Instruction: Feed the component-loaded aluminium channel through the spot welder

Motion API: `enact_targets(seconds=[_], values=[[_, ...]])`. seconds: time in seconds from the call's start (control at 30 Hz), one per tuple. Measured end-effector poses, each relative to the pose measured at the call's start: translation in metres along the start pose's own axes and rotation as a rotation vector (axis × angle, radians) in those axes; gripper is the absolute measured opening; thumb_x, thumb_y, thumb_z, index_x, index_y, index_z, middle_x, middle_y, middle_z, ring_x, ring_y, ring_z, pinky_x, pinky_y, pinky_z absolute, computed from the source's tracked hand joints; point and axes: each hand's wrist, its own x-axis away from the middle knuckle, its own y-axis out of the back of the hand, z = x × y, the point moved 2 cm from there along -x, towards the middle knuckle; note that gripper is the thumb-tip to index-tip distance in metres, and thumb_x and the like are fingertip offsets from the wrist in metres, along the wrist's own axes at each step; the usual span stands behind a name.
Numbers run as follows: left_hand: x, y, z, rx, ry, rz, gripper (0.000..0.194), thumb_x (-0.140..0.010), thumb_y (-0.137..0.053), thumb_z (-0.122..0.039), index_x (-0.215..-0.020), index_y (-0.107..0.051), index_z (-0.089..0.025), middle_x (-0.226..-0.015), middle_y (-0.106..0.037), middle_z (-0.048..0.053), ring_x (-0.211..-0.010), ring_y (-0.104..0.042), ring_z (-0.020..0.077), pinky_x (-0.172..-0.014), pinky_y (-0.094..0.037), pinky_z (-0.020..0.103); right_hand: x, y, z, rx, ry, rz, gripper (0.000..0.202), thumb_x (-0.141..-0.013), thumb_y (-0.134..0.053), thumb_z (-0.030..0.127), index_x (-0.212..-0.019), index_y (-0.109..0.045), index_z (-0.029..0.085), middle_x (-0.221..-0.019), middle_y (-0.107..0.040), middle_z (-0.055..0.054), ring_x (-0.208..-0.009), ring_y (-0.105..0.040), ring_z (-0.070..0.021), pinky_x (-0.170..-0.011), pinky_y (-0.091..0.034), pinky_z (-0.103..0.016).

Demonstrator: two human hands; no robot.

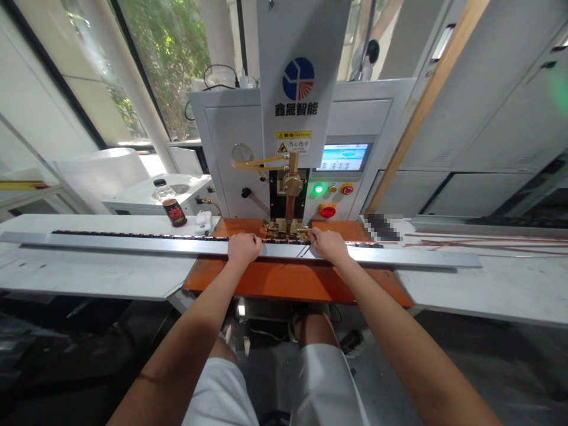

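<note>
A long silver metal rail (146, 244) lies across the bench in front of me, with a dark strip (110, 234) bearing small copper-coloured pieces along its back edge. My left hand (244, 247) is closed over the rail, left of a brass fixture (284, 229). On the fixture's right side, my right hand (329, 244) is closed in a pinch at its edge, the wrist above the rail. What lies between those fingertips is too small to make out. A copper electrode (290, 210) of the machine points down at the fixture between my hands.
The grey machine (231, 136) stands behind, with a lit screen (341, 157), a glowing green button (318, 190) and red knobs. An orange board (284, 278) bridges two white tabletops (89, 275). A dark can (174, 213) and bottle stand left; thin copper-coloured rods (479, 244) lie right.
</note>
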Motion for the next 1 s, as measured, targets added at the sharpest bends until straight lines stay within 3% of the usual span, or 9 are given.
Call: enact_targets(seconds=[0.3,0.67,1.0], values=[[0.0,-0.0028,0.0006,-0.015,-0.014,-0.046,0.047,-0.09,-0.034,-0.035,-0.086,-0.077,-0.014,-0.085,-0.072,0.015,-0.084,-0.067,0.028,-0.078,-0.047,0.037,-0.0004,0.0004,0.0005,0.007,-0.005,-0.007,0.053,-0.1,-0.018,0.043,-0.126,-0.058,0.02,-0.106,-0.07,-0.015,-0.099,-0.066,-0.0271,-0.082,-0.044,-0.035],[-0.0045,-0.0003,-0.0012,-0.009,0.013,0.051,0.049,-0.09,-0.034,-0.037,-0.091,-0.077,-0.014,-0.091,-0.073,0.017,-0.09,-0.067,0.0287,-0.081,-0.047,0.037,-0.0061,-0.0011,-0.0023,0.001,0.018,0.004,0.05,-0.1,-0.02,0.042,-0.125,-0.058,0.022,-0.106,-0.07,-0.014,-0.099,-0.066,-0.0279,-0.081,-0.045,-0.035],[-0.0062,-0.0027,-0.0008,-0.025,-0.019,0.039,0.049,-0.09,-0.034,-0.037,-0.089,-0.077,-0.013,-0.088,-0.073,0.017,-0.087,-0.068,0.029,-0.081,-0.047,0.038,-0.007,-0.0025,-0.0039,-0.013,0.023,-0.017,0.048,-0.099,-0.023,0.042,-0.123,-0.06,0.022,-0.103,-0.071,-0.014,-0.097,-0.066,-0.0276,-0.08,-0.045,-0.034]])
